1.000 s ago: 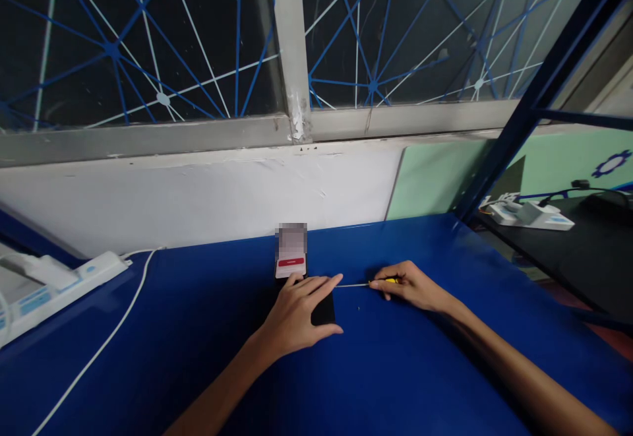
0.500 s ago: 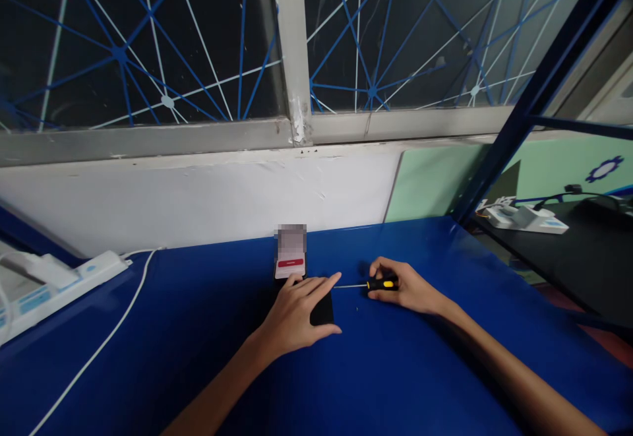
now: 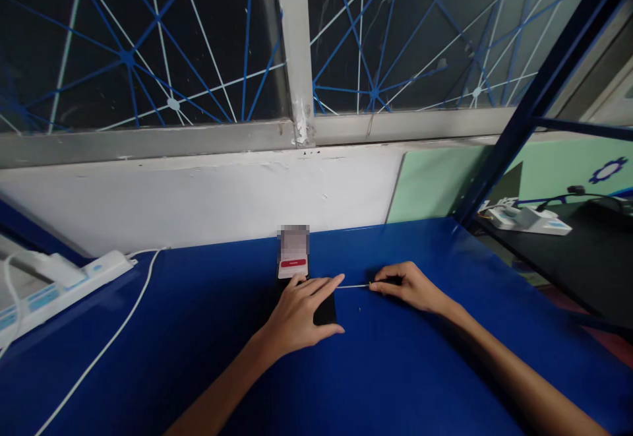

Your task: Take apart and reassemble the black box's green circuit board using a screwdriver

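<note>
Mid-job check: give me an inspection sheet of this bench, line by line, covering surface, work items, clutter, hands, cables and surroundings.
Surface: blue table, smooth.
Work items: black device lying flat; thin screwdriver with its shaft pointing at it; small card standing behind.
Clutter: one tiny speck, possibly a screw.
Hands: left hand pressed flat on the device; right hand closed around the screwdriver handle.
Cables: white cable running across the table from the power strip.
Surroundings: window with blue and white lines, white wall, second power strip on a black bench at right.
</note>
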{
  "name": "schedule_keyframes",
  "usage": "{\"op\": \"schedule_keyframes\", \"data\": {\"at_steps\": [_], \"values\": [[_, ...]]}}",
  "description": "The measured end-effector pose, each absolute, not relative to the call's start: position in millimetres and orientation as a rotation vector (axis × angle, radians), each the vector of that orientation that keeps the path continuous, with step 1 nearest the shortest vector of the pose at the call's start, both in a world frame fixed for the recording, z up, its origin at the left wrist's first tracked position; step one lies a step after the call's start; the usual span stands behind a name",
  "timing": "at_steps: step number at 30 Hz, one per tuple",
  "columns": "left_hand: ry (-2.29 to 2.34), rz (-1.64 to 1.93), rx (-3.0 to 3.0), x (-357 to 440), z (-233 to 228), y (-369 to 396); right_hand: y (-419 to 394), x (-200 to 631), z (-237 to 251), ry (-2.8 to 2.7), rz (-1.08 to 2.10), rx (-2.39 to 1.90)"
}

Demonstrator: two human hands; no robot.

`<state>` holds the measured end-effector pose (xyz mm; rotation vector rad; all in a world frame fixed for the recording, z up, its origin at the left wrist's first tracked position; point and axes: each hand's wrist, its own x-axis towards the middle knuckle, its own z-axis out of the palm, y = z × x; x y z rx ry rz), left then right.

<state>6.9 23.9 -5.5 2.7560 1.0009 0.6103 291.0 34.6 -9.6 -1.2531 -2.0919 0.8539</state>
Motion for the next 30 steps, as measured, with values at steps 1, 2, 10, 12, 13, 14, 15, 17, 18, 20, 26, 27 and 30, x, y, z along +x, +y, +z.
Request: {"op": "schedule_keyframes", "data": {"at_steps": [1, 2, 10, 12, 13, 14, 15, 17, 18, 20, 26, 27, 30], "values": [[1.005, 0.61, 2.758, 7, -6, 24, 35, 290, -9, -2.102, 0.822, -1.258], [1.006, 0.61, 2.762, 7, -6, 24, 34, 290, -9, -2.11, 0.794, -1.267], [0.989, 0.59, 2.761, 7, -7, 25, 34, 294, -3, -2.118, 0.596, -1.423], [0.991, 0.576, 2.761, 7, -7, 25, 35, 300, -2, -2.132, 0.54, -1.469], [0.987, 0.569, 2.762, 7, -7, 25, 36, 303, -2, -2.142, 0.518, -1.482], [0.983, 0.564, 2.765, 6, -7, 25, 37, 306, -1, -2.153, 0.508, -1.491], [0.978, 0.559, 2.767, 6, -7, 25, 38, 309, -1, -2.159, 0.5, -1.499], [0.973, 0.552, 2.773, 6, -7, 25, 40, 314, -2, -2.169, 0.49, -1.519], [0.975, 0.549, 2.774, 7, -7, 25, 41, 316, -2, -2.175, 0.491, -1.53], [0.981, 0.542, 2.775, 7, -7, 25, 43, 320, -3, -2.182, 0.49, -1.548], [0.994, 0.54, 2.784, 7, -7, 24, 44, 323, -1, -2.179, 0.509, -1.596], [0.992, 0.541, 2.786, 6, -8, 24, 44, 322, 0, -2.187, 0.509, -1.593], [0.984, 0.551, 2.787, 6, -8, 24, 43, 319, 1, -2.217, 0.497, -1.582]]}}
